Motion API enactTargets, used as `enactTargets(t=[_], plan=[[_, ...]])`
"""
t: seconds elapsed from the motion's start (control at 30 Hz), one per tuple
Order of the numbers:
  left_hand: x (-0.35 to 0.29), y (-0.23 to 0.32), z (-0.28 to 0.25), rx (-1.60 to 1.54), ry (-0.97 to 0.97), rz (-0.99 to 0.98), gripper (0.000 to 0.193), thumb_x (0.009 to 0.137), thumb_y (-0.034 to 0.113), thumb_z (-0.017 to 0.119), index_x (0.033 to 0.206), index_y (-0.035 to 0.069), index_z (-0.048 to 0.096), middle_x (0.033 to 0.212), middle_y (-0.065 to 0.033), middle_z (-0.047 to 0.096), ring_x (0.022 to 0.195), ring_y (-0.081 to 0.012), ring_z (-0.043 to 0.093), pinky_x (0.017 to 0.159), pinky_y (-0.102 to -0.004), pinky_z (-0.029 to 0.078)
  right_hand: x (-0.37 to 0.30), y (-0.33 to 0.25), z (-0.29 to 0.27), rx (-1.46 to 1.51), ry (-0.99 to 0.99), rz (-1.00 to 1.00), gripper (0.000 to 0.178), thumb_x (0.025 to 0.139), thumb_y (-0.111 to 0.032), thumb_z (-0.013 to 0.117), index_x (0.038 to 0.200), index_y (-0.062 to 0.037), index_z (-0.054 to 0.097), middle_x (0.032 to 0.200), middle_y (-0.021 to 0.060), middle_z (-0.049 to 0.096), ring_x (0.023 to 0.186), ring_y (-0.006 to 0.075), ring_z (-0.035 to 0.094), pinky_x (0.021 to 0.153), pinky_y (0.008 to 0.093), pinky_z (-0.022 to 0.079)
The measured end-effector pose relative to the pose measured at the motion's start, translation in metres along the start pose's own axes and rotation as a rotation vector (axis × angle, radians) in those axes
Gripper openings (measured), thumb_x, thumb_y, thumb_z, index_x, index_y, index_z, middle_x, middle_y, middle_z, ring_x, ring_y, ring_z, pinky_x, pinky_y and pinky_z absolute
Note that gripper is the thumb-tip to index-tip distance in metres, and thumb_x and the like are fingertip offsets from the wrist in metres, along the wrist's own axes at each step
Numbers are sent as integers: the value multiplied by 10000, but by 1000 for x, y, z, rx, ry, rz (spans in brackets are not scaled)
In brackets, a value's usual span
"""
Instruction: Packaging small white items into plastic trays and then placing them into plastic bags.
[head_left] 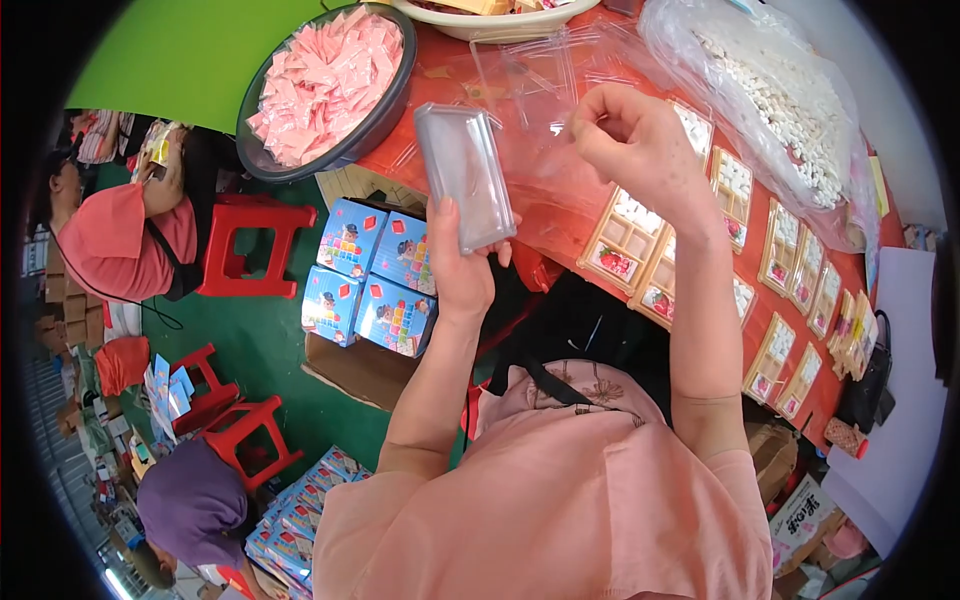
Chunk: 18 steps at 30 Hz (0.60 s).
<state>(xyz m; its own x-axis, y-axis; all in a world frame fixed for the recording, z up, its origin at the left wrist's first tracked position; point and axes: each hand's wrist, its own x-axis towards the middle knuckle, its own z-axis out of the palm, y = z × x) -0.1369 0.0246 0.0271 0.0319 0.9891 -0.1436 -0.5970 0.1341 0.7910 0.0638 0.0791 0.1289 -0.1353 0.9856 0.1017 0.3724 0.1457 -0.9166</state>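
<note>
My left hand [462,270] is wrapped round a clear plastic case [465,175], holding it upright and slightly tilted at the table's front edge. To its right and farther over the table, my right hand [640,140] is raised with thumb and forefinger drawn together in a pinch. Whatever is between those fingertips, if anything, is too small to make out. Beyond the hands lie more clear plastic cases [525,75], overlapping on the red table. Just below my right hand sits a wooden compartment tray [622,235] with white pieces and a strawberry picture.
A dark basin [390,110] of pink packets [325,85] stands at the far left of the red table [560,225]. A bag of white pieces [800,130] lies far right, near more trays [790,250]. Blue boxes [375,275] stand left. Two people sit near red stools [250,240].
</note>
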Motion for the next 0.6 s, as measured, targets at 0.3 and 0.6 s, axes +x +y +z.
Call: enactTargets(t=[0.3,0.6], plan=[[-28,31,6,319,98,381,565,1001,405,498,1402,28,372,1001,-139,652,718,-146,609,509,-247,438,-5,63,69,-1047,-10,-274,94,839,-48,611,910,8,588,894,200,649,731,333,666,623,434,530],[-18,-3,10,155,-37,93,476,1053,484,342,1150,55,524,830,-81,659,719,-198,664,518,-277,455,-25,2,62,667,-375,380,125,909,-122,725,936,-8,682,735,29,652,530,76,561,466,218,412]])
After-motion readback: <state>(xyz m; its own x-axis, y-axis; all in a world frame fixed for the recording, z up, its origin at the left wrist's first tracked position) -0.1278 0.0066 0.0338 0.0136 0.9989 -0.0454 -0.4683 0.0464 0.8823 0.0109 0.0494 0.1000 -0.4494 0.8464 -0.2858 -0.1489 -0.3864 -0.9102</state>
